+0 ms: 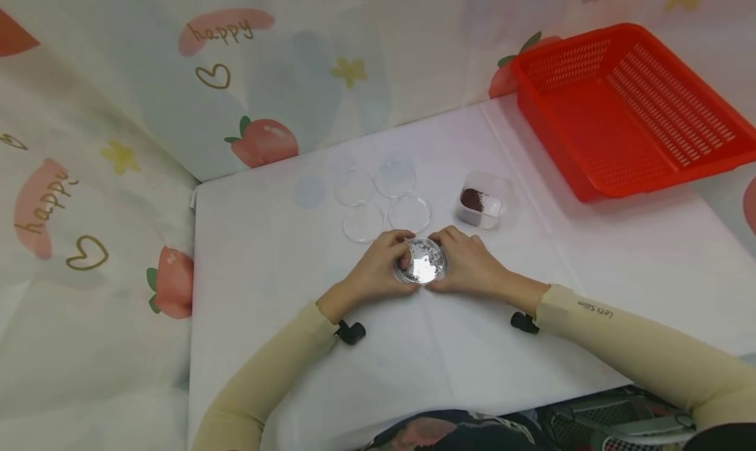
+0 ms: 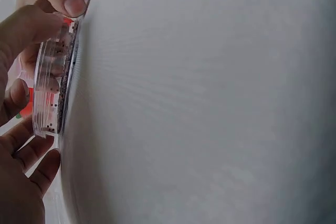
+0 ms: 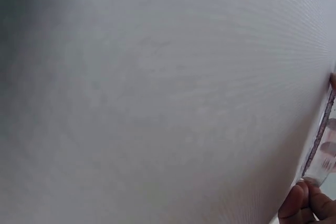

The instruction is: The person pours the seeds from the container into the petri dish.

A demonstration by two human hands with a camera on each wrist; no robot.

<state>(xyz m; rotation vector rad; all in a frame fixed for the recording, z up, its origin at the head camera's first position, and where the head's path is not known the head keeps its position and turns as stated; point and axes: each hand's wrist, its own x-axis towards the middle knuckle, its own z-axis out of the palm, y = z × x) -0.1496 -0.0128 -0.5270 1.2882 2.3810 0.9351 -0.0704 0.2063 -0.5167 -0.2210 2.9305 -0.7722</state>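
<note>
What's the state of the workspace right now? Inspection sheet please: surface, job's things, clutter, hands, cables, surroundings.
Surface: white table, covered in white sheet.
Job's things: clear round dish with dark specks inside, resting on the table between both hands.
Clutter: four empty clear dishes behind it; small clear tub holding dark brown powder; red basket far right, empty.
Hands: left hand and right hand each grip the dish rim.
Cables: nothing seen.
Surroundings: strawberry-print curtain behind and left.
</note>
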